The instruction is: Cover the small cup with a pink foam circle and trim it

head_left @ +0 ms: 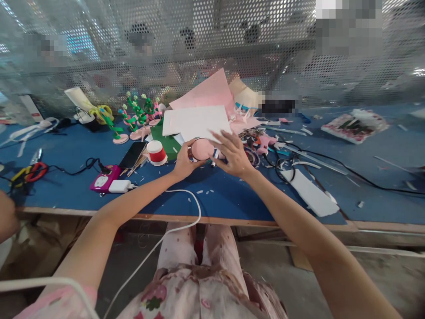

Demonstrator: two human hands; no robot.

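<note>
My left hand [183, 162] is curled round the side of a round, flat pink disc [202, 149] with a dark brown rim under it; I cannot tell what the rim belongs to. My right hand [232, 154], its fingers spread and slightly blurred, hovers at the disc's right edge, the thumb near or touching it. A dark-and-white, pen-like thing [215, 157] shows partly below the right fingers. Just behind the hands lie white sheets [195, 120] over green material [168, 146]. Left of my left hand stands a red and white tape roll or tub [156, 153].
Small green plant models [134, 110] on pink discs stand at the back left. A phone [133, 155], a purple power socket [105, 179] and red-handled scissors [36, 170] lie left. A pink glue gun [264, 144], scraps and a white foam piece [310, 192] lie right. A white cable [195, 201] crosses the front edge.
</note>
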